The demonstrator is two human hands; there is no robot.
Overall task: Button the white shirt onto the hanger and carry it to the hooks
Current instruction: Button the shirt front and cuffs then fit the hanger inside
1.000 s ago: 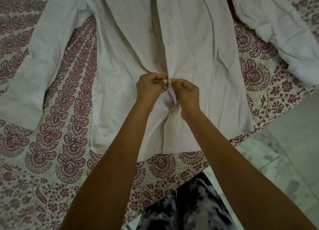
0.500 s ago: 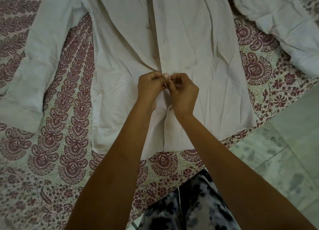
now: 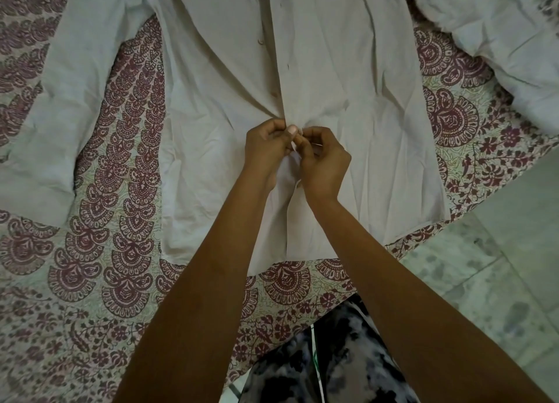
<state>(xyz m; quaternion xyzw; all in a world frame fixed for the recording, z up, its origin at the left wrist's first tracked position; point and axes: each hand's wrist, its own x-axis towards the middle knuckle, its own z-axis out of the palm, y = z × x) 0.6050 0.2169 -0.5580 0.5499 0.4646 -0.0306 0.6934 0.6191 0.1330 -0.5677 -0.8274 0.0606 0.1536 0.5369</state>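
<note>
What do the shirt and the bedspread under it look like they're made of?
Shirt: thin matte woven cloth, probably cotton or linen; it creases finely and bunches where both hands pinch it. Bedspread: flat printed cotton-like fabric, maroon paisley pattern, no sheen.

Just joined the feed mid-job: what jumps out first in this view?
Both hands meet at the centre: the left hand and right hand pinch the front placket of the white shirt, which lies spread flat. Under it is a maroon-patterned bedsheet, with pale tiled floor at the lower right. No hanger or hooks are in view.
</note>
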